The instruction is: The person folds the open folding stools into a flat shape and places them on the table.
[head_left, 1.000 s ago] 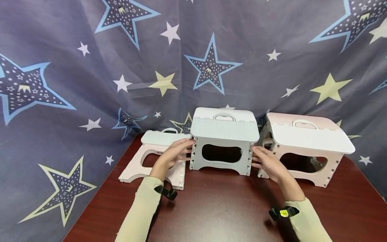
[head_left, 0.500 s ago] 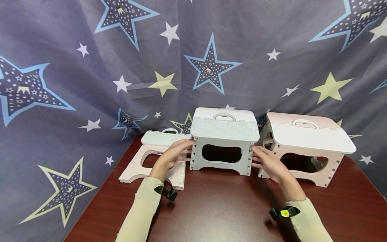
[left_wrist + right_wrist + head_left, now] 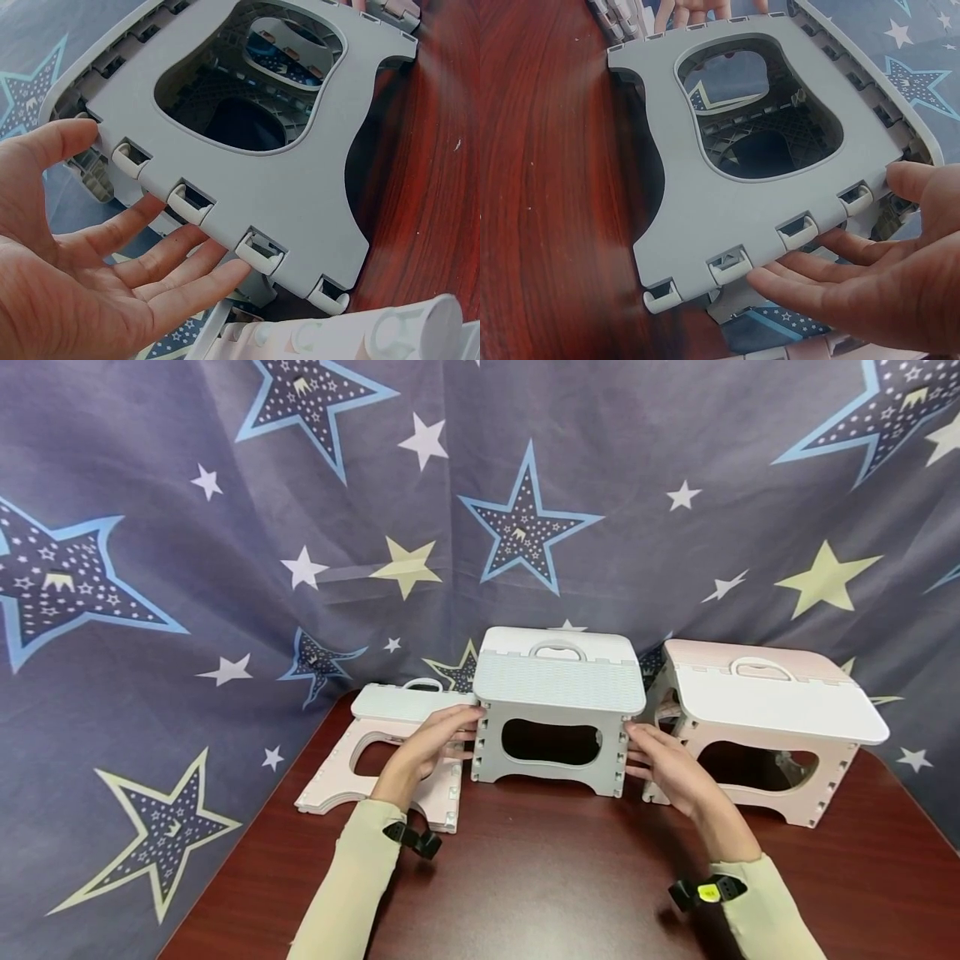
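A folding step stool (image 3: 558, 681) in pale grey-green and white stands unfolded on its legs at the middle back of the table, its white handle lying across the top. My left hand (image 3: 431, 745) touches its left side with fairly straight fingers. In the left wrist view the thumb (image 3: 64, 139) lies near the top corner and the fingertips reach the hinged edge. On the other side, my right hand (image 3: 667, 760) touches the right edge likewise. The right wrist view has the thumb (image 3: 911, 180) at the upper corner and fingers along the hinges.
A pink and white folding stool (image 3: 772, 710) stands unfolded at the right. To the left, a folded pink stool (image 3: 341, 760) with a pale green top leans back, partly behind my left hand. Dark red-brown table (image 3: 525, 877) lies in front; a starry curtain (image 3: 630, 568) hangs behind.
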`<act>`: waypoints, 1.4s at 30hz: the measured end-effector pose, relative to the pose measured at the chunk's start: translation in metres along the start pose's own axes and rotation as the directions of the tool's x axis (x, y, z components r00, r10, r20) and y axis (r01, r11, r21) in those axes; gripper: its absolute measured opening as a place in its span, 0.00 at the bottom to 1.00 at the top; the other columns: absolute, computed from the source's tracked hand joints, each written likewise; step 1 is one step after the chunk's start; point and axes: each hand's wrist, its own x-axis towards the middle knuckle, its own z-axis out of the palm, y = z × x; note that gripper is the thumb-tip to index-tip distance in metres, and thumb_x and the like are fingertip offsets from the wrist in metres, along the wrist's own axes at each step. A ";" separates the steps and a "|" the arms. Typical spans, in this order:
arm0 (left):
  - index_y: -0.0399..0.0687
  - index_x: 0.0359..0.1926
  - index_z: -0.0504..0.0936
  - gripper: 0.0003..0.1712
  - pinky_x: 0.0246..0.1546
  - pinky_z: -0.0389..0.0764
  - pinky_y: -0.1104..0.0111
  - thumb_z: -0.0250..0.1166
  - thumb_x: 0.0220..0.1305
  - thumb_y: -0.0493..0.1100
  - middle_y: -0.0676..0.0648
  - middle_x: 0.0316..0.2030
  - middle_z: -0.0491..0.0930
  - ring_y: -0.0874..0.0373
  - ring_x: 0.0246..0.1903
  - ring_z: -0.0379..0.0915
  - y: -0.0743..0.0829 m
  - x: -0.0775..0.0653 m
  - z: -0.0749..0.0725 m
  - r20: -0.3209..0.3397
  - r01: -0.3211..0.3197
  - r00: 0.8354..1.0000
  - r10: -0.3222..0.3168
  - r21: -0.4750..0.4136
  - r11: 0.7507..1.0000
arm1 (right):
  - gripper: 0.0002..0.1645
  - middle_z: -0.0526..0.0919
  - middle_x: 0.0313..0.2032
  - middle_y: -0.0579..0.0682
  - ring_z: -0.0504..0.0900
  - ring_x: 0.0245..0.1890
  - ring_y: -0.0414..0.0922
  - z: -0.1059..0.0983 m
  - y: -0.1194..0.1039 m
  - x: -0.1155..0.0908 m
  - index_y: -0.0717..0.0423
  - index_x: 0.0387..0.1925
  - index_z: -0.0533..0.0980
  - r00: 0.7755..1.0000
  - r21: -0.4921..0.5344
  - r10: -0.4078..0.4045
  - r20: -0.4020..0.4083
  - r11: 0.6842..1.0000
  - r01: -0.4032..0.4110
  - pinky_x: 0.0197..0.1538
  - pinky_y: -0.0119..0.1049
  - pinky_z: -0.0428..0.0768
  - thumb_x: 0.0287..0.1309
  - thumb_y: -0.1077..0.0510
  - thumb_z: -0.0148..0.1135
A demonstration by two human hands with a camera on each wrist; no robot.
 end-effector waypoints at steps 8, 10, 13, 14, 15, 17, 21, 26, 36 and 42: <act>0.41 0.67 0.73 0.31 0.55 0.84 0.54 0.59 0.71 0.54 0.40 0.57 0.76 0.49 0.55 0.76 -0.002 0.000 -0.003 -0.003 -0.010 1.000 0.010 0.006 1.000 | 0.41 0.68 0.63 0.61 0.74 0.54 0.37 0.003 0.000 0.001 0.71 0.72 0.53 1.000 -0.003 -0.001 0.005 1.000 0.001 0.60 0.33 0.79 0.80 0.39 0.39; 0.41 0.67 0.73 0.31 0.56 0.84 0.54 0.59 0.71 0.54 0.40 0.57 0.77 0.48 0.56 0.76 -0.003 0.000 -0.003 0.007 -0.017 1.000 0.017 0.004 1.000 | 0.41 0.66 0.64 0.63 0.74 0.55 0.38 0.004 0.000 0.000 0.71 0.72 0.53 1.000 -0.009 0.001 0.001 1.000 -0.001 0.60 0.33 0.79 0.80 0.39 0.39; 0.41 0.68 0.73 0.31 0.57 0.83 0.53 0.59 0.71 0.54 0.40 0.57 0.76 0.47 0.57 0.75 -0.003 0.001 -0.002 0.013 -0.022 1.000 0.022 0.001 1.000 | 0.41 0.66 0.64 0.64 0.74 0.55 0.39 0.004 0.000 -0.001 0.71 0.72 0.52 1.000 -0.012 0.002 -0.004 1.000 -0.002 0.60 0.32 0.79 0.80 0.39 0.39; 0.41 0.68 0.73 0.31 0.57 0.83 0.52 0.59 0.71 0.54 0.40 0.57 0.76 0.47 0.57 0.75 -0.002 0.000 -0.002 0.014 -0.024 1.000 0.024 0.001 1.000 | 0.41 0.66 0.64 0.64 0.74 0.54 0.38 0.004 -0.001 -0.001 0.72 0.72 0.52 1.000 -0.011 0.002 -0.003 1.000 -0.002 0.60 0.32 0.79 0.80 0.40 0.39; 0.41 0.68 0.73 0.31 0.57 0.83 0.52 0.58 0.71 0.54 0.40 0.56 0.76 0.46 0.57 0.75 -0.002 0.000 -0.002 0.014 -0.024 1.000 0.024 0.001 1.000 | 0.41 0.66 0.64 0.64 0.74 0.54 0.38 0.003 -0.001 -0.001 0.72 0.72 0.52 1.000 -0.011 0.002 -0.003 1.000 -0.002 0.60 0.32 0.79 0.80 0.40 0.39; 0.40 0.67 0.73 0.31 0.57 0.83 0.52 0.58 0.72 0.54 0.40 0.56 0.76 0.46 0.57 0.75 -0.002 0.000 -0.001 0.015 -0.027 1.000 0.027 0.005 1.000 | 0.41 0.67 0.63 0.63 0.74 0.53 0.37 0.003 -0.001 -0.001 0.72 0.72 0.52 1.000 -0.009 0.002 -0.003 1.000 -0.002 0.59 0.32 0.79 0.81 0.40 0.39; 0.40 0.67 0.73 0.31 0.57 0.83 0.52 0.58 0.72 0.54 0.40 0.56 0.76 0.47 0.56 0.75 -0.002 0.000 -0.002 0.018 -0.035 0.999 0.035 0.015 0.999 | 0.40 0.68 0.62 0.62 0.75 0.52 0.36 0.003 0.000 -0.001 0.72 0.72 0.52 1.000 -0.009 0.001 0.000 1.000 -0.001 0.59 0.31 0.79 0.81 0.40 0.39; 0.40 0.67 0.73 0.31 0.56 0.84 0.54 0.58 0.71 0.54 0.40 0.57 0.76 0.48 0.56 0.75 -0.002 0.000 -0.002 0.014 -0.032 0.999 0.032 0.016 0.999 | 0.42 0.67 0.63 0.63 0.74 0.53 0.36 0.002 0.000 0.000 0.72 0.73 0.51 1.000 -0.010 0.005 0.007 1.000 -0.005 0.59 0.31 0.79 0.80 0.39 0.39; 0.40 0.66 0.74 0.30 0.56 0.84 0.54 0.58 0.71 0.53 0.41 0.54 0.77 0.50 0.53 0.76 -0.002 0.000 -0.002 0.012 -0.037 0.999 0.037 0.015 0.999 | 0.44 0.66 0.63 0.63 0.73 0.53 0.38 0.002 0.000 -0.001 0.72 0.75 0.49 1.000 -0.010 0.018 0.006 1.000 -0.018 0.58 0.31 0.79 0.80 0.40 0.39; 0.40 0.66 0.74 0.30 0.56 0.84 0.54 0.58 0.71 0.53 0.43 0.53 0.77 0.52 0.52 0.76 -0.002 0.000 -0.002 0.016 -0.043 0.999 0.043 0.014 0.999 | 0.43 0.67 0.61 0.61 0.73 0.53 0.38 0.002 0.000 0.000 0.72 0.74 0.50 1.000 -0.012 0.009 0.012 1.000 -0.009 0.59 0.31 0.79 0.80 0.39 0.40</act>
